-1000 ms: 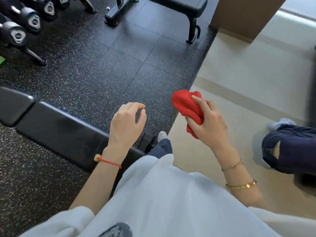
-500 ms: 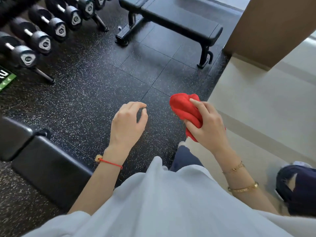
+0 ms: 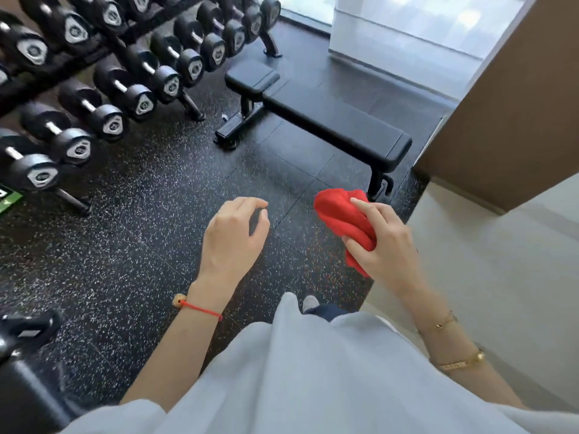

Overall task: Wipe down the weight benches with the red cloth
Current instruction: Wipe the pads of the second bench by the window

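The right hand (image 3: pixel 380 242) is gripping the red cloth (image 3: pixel 343 219), bunched in its fingers and held in the air above the speckled black floor (image 3: pixel 141 245). The left hand (image 3: pixel 233 238) is hanging empty just beside it, its fingers loosely curled and touching nothing. A weight bench (image 3: pixel 332 123) is standing ahead of both hands, well apart from the left one, its near end showing just beyond the cloth. A rack of dumbbells (image 3: pixel 125 73) is lining the far left of the hands. Behind the left hand, at the lower left edge, a second black bench (image 3: pixel 22 389) is only partly showing. A brown wall (image 3: pixel 513 120) is rising beyond the right hand.
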The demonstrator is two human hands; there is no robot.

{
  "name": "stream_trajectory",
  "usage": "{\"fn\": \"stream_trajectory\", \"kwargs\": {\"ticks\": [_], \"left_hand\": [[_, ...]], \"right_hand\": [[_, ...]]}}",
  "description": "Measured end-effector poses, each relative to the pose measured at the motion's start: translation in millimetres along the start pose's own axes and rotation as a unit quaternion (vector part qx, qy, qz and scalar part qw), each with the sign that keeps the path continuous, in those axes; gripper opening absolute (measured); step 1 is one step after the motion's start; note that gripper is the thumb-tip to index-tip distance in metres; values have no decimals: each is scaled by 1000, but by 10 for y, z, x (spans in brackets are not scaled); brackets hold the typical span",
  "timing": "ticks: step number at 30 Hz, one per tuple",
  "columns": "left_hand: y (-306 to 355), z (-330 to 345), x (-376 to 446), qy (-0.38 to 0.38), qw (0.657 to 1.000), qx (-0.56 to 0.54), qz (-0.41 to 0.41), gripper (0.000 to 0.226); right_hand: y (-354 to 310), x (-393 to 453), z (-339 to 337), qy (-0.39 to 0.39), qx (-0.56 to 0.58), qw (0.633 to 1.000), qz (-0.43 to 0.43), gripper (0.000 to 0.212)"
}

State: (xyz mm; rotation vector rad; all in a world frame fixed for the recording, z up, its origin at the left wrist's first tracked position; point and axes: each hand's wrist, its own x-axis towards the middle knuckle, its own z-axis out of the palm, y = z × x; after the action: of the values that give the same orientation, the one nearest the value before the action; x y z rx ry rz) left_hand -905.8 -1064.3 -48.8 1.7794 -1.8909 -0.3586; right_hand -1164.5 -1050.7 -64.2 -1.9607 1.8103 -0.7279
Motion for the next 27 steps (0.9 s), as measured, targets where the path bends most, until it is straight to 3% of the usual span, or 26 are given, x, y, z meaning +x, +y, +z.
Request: {"fn": "stream_trajectory", "kwargs": {"ticks": [8,15,27], "left_hand": [[138,332,1576,0,1000,-10,-4,22],[-158,653,2985,-20,1000,-5,18,21],[-525,994,5618,-53,990,-7,130,20]], "right_hand": [[229,1660,-94,-3,-8,1000,3,58],[478,2872,201,11,-10,999,39,59],[582,5043,568,80,-17,987,137,57]]}}
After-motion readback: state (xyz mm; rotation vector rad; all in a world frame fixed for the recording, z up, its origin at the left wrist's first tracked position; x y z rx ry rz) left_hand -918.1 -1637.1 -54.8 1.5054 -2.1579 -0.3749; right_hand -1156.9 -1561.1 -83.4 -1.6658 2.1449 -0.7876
